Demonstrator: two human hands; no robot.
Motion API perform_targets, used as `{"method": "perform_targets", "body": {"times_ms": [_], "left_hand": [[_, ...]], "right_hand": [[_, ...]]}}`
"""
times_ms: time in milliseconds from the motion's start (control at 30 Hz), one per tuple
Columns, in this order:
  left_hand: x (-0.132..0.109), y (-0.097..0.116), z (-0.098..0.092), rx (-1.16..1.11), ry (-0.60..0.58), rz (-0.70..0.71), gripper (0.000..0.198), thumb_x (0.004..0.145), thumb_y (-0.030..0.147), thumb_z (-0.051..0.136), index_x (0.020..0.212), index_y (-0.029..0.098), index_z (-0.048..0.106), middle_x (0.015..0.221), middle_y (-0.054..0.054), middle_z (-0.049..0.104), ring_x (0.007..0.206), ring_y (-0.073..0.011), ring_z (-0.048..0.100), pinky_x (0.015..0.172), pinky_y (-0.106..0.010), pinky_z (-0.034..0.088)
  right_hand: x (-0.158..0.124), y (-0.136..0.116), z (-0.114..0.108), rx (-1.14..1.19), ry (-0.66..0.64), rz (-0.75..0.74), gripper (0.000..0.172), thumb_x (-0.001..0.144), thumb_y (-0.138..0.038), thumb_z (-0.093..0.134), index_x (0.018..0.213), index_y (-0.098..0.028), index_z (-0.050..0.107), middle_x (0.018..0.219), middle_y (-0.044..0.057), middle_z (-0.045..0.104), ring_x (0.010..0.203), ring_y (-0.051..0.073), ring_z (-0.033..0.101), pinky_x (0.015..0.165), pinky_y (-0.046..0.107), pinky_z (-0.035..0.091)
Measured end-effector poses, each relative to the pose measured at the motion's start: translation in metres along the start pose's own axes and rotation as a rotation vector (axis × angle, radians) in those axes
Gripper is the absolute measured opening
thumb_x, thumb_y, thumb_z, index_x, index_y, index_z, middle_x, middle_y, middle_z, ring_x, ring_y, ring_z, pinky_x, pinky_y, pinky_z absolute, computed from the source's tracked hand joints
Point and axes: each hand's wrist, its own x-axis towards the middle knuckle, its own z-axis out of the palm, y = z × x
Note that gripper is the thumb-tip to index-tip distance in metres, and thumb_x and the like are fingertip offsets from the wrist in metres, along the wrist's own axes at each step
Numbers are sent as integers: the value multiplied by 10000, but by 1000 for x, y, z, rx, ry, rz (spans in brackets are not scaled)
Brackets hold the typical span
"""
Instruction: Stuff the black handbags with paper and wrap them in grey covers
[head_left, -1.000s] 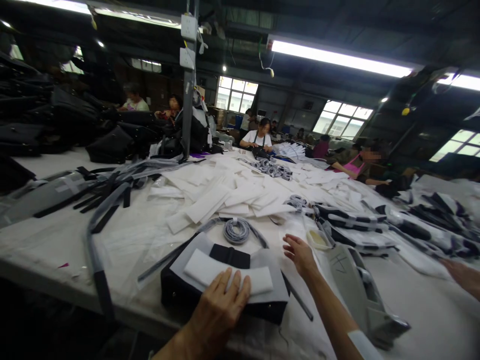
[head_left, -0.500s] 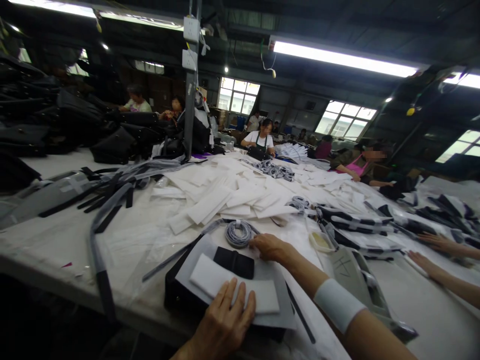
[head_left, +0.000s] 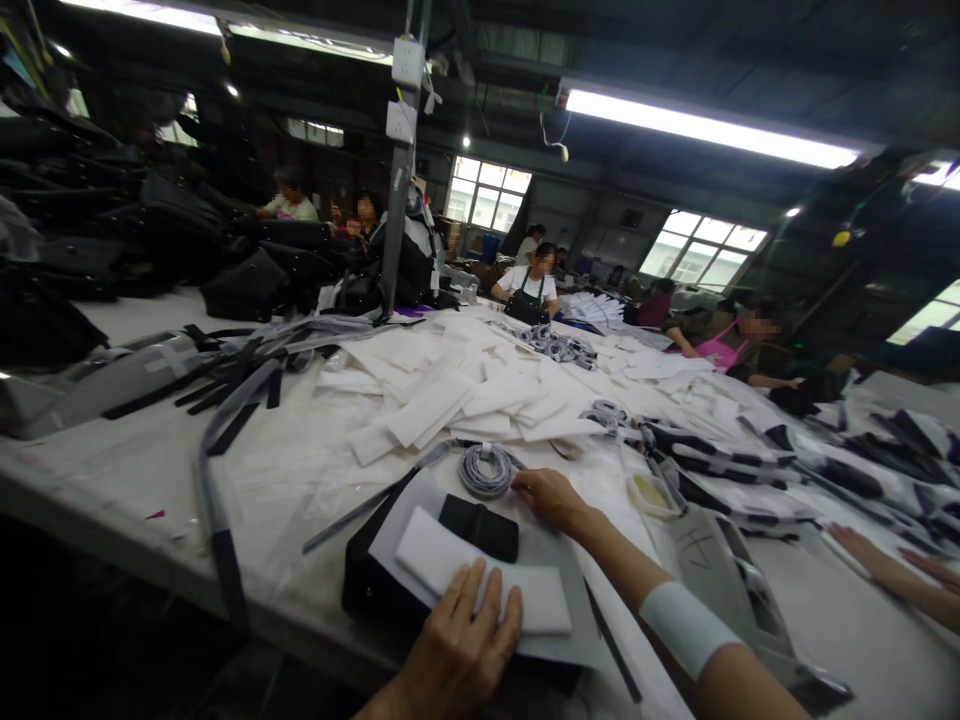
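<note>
Padding strip [head_left: 525, 608] under flat, spread left hand [head_left: 465, 640]

A single head-worn camera looks forward and down — close above the left hand [head_left: 465, 645] and right hand [head_left: 551, 500] (slightly tilted).

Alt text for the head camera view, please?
The left hand rests on a white foam pad atop a black bag, while the right hand lies beside a coiled grey strap. Co-workers sit beyond a worktable strewn with white strips.
</note>
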Motion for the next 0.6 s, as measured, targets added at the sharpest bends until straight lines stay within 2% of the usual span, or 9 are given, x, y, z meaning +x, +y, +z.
{"method": "perform_targets", "body": {"times_ms": [67,167,233,333,400,500,600], "left_hand": [[4,0,2,1,-34,-5,347,1023,230,354,1253,178,610,1179,-97,663,1134,-259,609,1034,-396,406],[10,2,8,1,-56,-33,345,1029,237,346,1252,177,602,1171,-103,671,1119,-263,616,1011,-405,422],[13,4,12,-8,-47,-55,348,1034,229,329,1231,179,611,1151,-92,684,1100,-263,628,997,-401,432],[14,8,14,-9,-49,-71,357,1035,217,317,1230,181,615,1150,-84,688,1101,-259,635,1000,-396,434],[11,10,14,7,-72,-59,362,1031,208,325,1256,177,606,1171,-92,681,1122,-259,629,1010,-399,430],[8,10,10,40,-106,-31,366,1030,206,340,1293,168,592,1209,-106,668,1138,-267,625,1023,-412,420],[6,8,7,58,-138,11,362,1028,208,368,1317,164,581,1240,-115,661,1152,-272,624,1030,-415,416]], "right_hand": [[-2,7,-1,146,73,55,233,912,-255,530,969,-184,745,922,89,756,851,230,685,767,326,500],[-11,12,-8,366,140,83,426,958,-451,453,999,-139,739,892,102,756,776,212,686,709,317,526],[-20,12,-13,491,168,73,515,928,-556,471,1021,-124,736,929,117,758,803,219,692,744,331,540],[-38,7,-17,626,176,48,548,843,-632,565,973,-135,755,921,111,767,827,236,699,791,357,551],[-53,2,-16,673,164,40,508,814,-618,607,926,-151,773,893,99,773,818,248,706,786,373,560],[-80,-9,-10,686,149,34,342,822,-488,646,892,-186,789,898,80,781,834,261,716,822,400,562],[-113,-27,-5,515,145,-77,203,857,-305,627,956,-230,788,979,65,780,964,263,711,1000,463,496]]}}
